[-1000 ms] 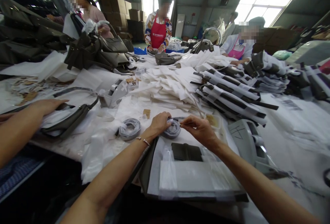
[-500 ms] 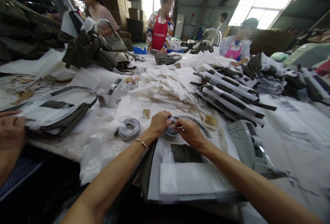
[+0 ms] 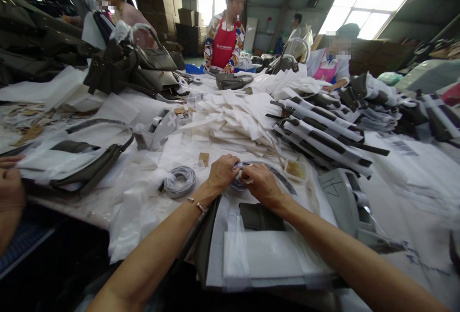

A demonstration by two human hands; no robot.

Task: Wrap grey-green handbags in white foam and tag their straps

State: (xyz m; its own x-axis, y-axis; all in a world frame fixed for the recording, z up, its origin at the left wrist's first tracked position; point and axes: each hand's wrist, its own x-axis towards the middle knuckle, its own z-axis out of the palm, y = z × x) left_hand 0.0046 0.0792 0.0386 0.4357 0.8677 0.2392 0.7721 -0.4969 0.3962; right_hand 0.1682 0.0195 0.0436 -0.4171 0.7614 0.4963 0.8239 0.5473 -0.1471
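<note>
Between my hands is a grey coiled strap (image 3: 237, 186) in thin wrapping, at the top edge of a dark olive handbag (image 3: 262, 216). White sheets and clear plastic cover the bag's front. My left hand (image 3: 223, 172) pinches the coil's left upper side, with the fingertips partly hidden. My right hand (image 3: 261, 181) is closed on the right side of the coil, and a small pale piece shows under its fingers. The bag's wrapped handle (image 3: 283, 178) arcs behind my right hand. Another coiled strap (image 3: 179, 181) lies to the left of my left hand.
A grey tape dispenser (image 3: 339, 194) stands right of the bag, near a small clear tray (image 3: 295, 170). Stacked white sheets (image 3: 233, 115) and wrapped bag parts (image 3: 319, 134) lie behind. A co-worker's hand (image 3: 10, 194) is at another handbag (image 3: 82, 158) on the left. Several people work around.
My right hand has turned and moved slightly left, closer against the coil; the pale piece at its fingertips shows less. My left hand stays in place. The co-worker's hand at left has shifted left.
</note>
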